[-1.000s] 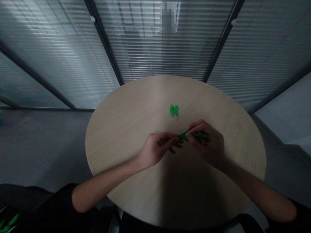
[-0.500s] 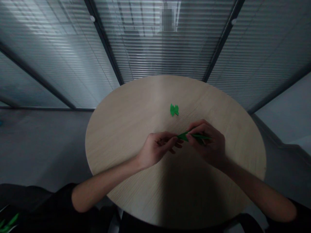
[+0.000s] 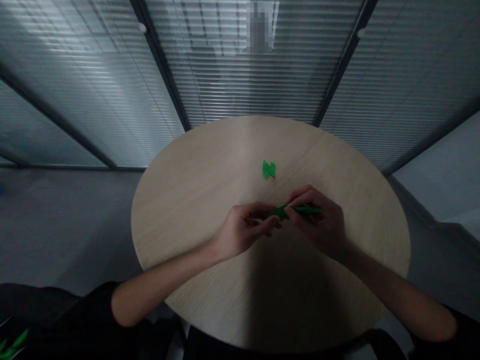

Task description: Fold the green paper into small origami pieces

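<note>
Between my two hands, above the round wooden table, is a folded green paper. My left hand pinches its left end between thumb and fingers. Closed on the paper's right part is my right hand, with the thumb on the near side; its fingers hide some of the folds. A small green folded paper shape, like a butterfly, lies on the table just beyond my hands and touches neither.
Glass panels with blinds and dark frames stand behind the table. A dark chair edge is at the bottom. Something green shows at the lower left corner.
My right hand has shifted slightly left with the green paper, closer to my left hand. My left thumb has moved slightly right and down. The small green shape has stayed in place.
</note>
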The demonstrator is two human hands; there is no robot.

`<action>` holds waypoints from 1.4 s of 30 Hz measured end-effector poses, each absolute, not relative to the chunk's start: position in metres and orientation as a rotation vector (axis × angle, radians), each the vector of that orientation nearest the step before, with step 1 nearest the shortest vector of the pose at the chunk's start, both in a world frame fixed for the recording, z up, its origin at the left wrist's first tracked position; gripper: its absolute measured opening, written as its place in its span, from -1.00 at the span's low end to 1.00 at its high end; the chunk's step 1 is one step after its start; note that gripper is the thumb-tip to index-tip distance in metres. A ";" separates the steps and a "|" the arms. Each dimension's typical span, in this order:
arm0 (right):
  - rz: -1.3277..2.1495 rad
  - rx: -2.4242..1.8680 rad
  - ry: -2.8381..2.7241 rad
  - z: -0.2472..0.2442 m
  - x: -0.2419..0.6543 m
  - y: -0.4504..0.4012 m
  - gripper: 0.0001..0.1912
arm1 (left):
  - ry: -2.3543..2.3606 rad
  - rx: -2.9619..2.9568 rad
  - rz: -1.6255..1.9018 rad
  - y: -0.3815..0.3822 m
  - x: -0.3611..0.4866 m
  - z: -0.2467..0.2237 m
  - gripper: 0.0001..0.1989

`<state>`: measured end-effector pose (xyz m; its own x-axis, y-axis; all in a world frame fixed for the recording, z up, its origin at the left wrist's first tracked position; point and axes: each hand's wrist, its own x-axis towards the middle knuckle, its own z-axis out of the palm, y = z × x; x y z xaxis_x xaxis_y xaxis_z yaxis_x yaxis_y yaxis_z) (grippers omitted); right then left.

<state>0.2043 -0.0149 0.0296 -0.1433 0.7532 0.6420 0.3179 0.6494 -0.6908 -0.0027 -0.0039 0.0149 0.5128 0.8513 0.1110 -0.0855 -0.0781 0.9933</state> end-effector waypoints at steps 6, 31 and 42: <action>0.604 -0.820 -1.775 0.026 0.201 -0.014 -0.89 | 0.733 1.491 0.910 -0.005 0.000 0.015 -0.76; 0.720 -0.962 -1.667 0.025 0.201 -0.018 -0.92 | 0.756 1.535 0.943 -0.005 -0.003 0.011 -0.78; 0.828 -1.016 -1.578 0.027 0.199 -0.018 -0.86 | 0.779 1.585 0.947 -0.007 -0.003 0.016 -0.79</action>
<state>0.1987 -0.0181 0.0267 -0.1033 0.9151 0.3898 0.1988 0.4029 -0.8934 -0.0027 -0.0073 0.0163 0.4683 0.8654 0.1783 0.0075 -0.2057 0.9786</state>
